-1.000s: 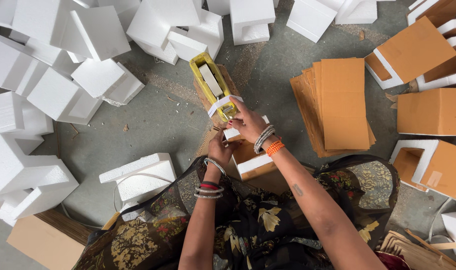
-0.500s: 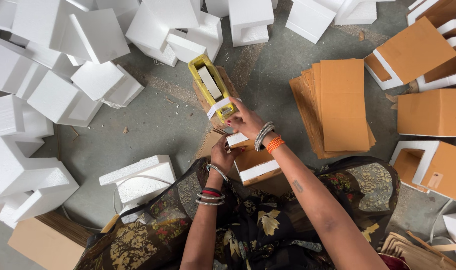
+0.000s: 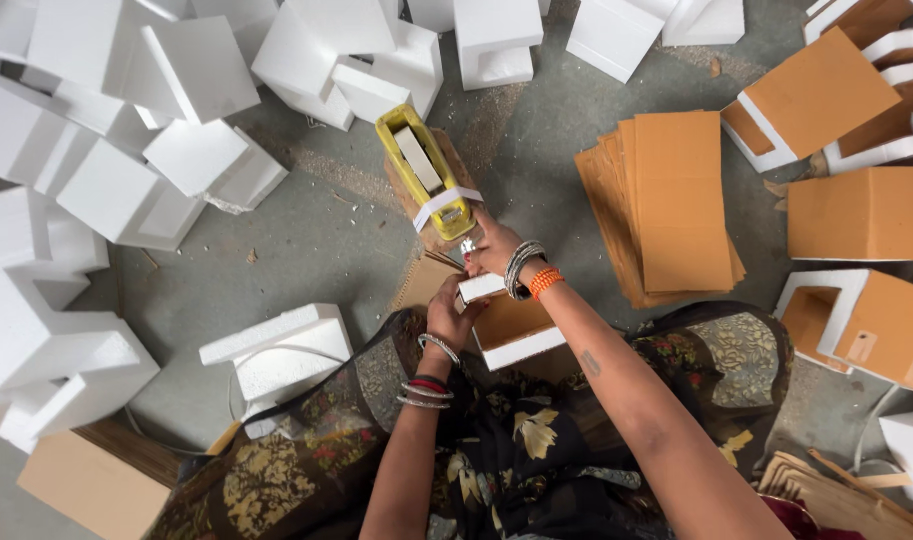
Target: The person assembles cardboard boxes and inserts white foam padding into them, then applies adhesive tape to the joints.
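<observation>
A yellow tape dispenser (image 3: 418, 170) stands on a wooden block on the floor in front of me. My right hand (image 3: 493, 245), with bangles at the wrist, reaches to its near end, fingertips at the strip of tape there. My left hand (image 3: 446, 318) grips the left edge of a white foam block faced with brown cardboard (image 3: 506, 322), which rests on my lap. Whether the right hand pinches tape is hard to tell.
Several white foam blocks (image 3: 176, 150) lie scattered at left and top. A stack of brown cardboard sheets (image 3: 671, 200) lies to the right. Cardboard-faced foam pieces (image 3: 856, 220) pile at the far right. One more foam block (image 3: 276, 350) sits by my left knee.
My right hand has moved slightly up toward the dispenser's near end. The left hand has shifted down along the foam block's edge.
</observation>
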